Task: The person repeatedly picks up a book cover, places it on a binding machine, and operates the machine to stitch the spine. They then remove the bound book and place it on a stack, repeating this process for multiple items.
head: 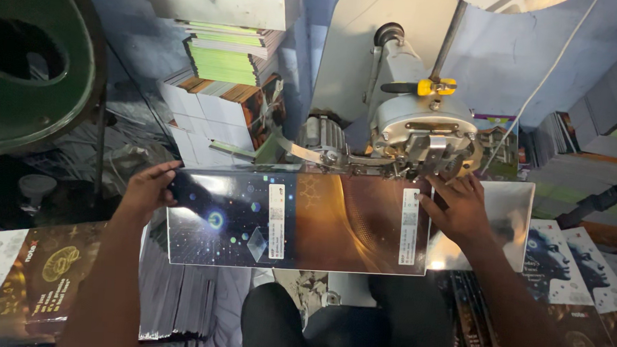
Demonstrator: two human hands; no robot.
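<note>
Below the grey stitching machine (pixel 421 130), a person steadied a wide glossy printed cover sheet (pixel 299 222).
Left hand (pixel 145 190) curled around its left edge; right hand (pixel 459 208) pressed flat, fingers spread, risking a pinch beneath the nearby stitching head, or a skewed sheet.

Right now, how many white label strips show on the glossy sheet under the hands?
2. One white strip sits left of centre on the glossy sheet; the other is beside the right hand. More could be hidden under either hand.
</note>
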